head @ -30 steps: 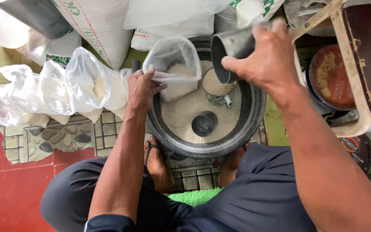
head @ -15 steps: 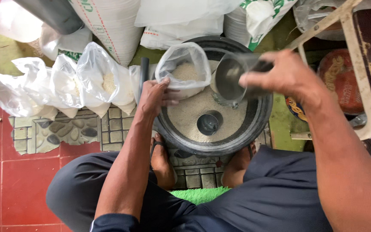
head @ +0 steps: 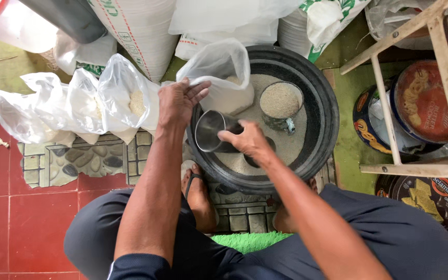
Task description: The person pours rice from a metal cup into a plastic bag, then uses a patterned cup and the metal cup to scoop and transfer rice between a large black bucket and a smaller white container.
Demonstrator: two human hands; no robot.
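Far left: red floor tiles [head: 6, 218], then a patch of pebble-pattern tile [head: 63, 161]. Above it, a row of filled bags [head: 79, 103], clear plastic, pale grain inside, leaning against tall white sacks [head: 136, 31].

Left hand [head: 180, 101]: palm up, fingers curled on the near rim of an open bag [head: 221, 72]. Grip clamped on that rim. Bag standing against the left wall of the black basin [head: 320, 103], mouth held open, some grain settled in the bottom.

Right hand [head: 247, 141]: closed around a steel cup [head: 211, 130], grip clamped on its body. Cup on its side, long axis roughly left-right, empty mouth turned leftward and up to the camera, low over the basin's left rim, just below the open bag. Nothing between cup and bag mouth except the left hand's fingers.

Basin half full of grain [head: 273, 129]. Second cup [head: 281, 103] upright in the grain, filled level, just right of the bag. Bare foot in sandal [head: 198, 194] at the basin's near edge.

Right: wooden frame [head: 390, 124] over round printed tins [head: 423, 101] on green floor.

Versus half a second earlier: cup then raised at basin's upper right beside the bag mouth; now lowered, crossed left, tipped sideways. Left hand unchanged on bag rim.
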